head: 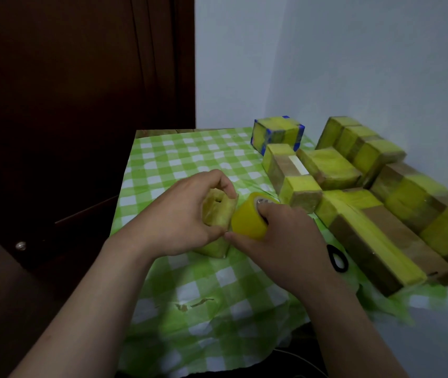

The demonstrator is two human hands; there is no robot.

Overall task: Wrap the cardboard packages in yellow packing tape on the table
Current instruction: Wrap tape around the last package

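Observation:
A small cardboard package covered in yellow tape stands on the green checked tablecloth near the middle. My left hand grips it from the left, fingers curled over its top. Right beside it is the yellow tape roll. My right hand holds the roll, with fingers hooked into its core and the thumb under it. The roll touches the package's right side.
Several long cardboard packages partly banded in yellow tape lie along the right side. A blue-edged taped box stands at the back. Black scissors lie by my right wrist. A dark door is on the left, a pale wall behind.

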